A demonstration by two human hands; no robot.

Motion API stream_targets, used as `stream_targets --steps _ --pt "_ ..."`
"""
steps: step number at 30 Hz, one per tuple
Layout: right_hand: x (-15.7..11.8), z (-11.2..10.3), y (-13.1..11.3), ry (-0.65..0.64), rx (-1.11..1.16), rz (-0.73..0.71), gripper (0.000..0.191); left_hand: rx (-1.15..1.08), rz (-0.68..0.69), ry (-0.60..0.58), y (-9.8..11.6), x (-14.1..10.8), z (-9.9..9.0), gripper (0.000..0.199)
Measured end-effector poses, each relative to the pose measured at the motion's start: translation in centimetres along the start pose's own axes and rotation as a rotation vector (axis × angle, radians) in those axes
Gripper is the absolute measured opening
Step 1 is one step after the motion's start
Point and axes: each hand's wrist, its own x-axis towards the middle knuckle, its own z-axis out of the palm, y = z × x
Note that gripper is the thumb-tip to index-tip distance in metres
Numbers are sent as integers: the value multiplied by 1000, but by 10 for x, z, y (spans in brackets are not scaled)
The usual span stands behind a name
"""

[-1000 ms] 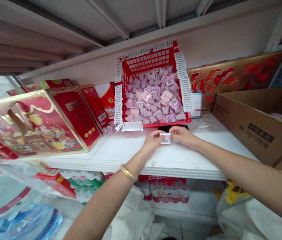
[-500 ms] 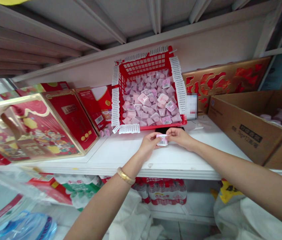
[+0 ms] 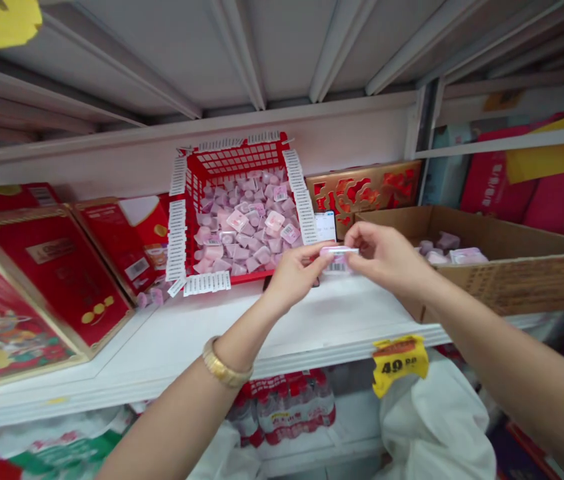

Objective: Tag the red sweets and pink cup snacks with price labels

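Observation:
A small pink jelly cup (image 3: 338, 253) with a barcode label is held up over the white shelf, in front of the basket. My left hand (image 3: 292, 279) pinches its left end between thumb and fingers. At the other end, my right hand (image 3: 389, 259) is closed, with thumb and fingertips on the cup's edge. Behind them a red plastic basket (image 3: 248, 278) is filled with many similar pale pink cups (image 3: 242, 230), some showing barcodes. Strips of barcode stickers (image 3: 177, 230) hang along the basket's rims.
An open cardboard box (image 3: 517, 283) on the right holds several more cups. A phone (image 3: 325, 227) leans beside the basket. Red gift boxes (image 3: 37, 273) stand at left, a gold-and-red panel (image 3: 367, 193) at the back. Bottled drinks (image 3: 295, 407) sit on the lower shelf.
The view has swung right, bringing more of the cardboard box and a yellow price tag into sight. Both hands have lifted the jelly cup and tilted it, so its top is seen more edge-on.

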Motion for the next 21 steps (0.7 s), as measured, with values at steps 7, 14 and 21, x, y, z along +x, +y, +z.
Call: stream_targets --steps 7,14,21 --pt "-11 -101 37 175 -168 289 13 -102 110 -159 22 74 106 31" --pt "-23 -116 78 391 -738 0 21 0 85 -131 0 69 118 43" --pt "-6 -15 32 124 -615 -90 15 244 66 145 -38 38 2 35"
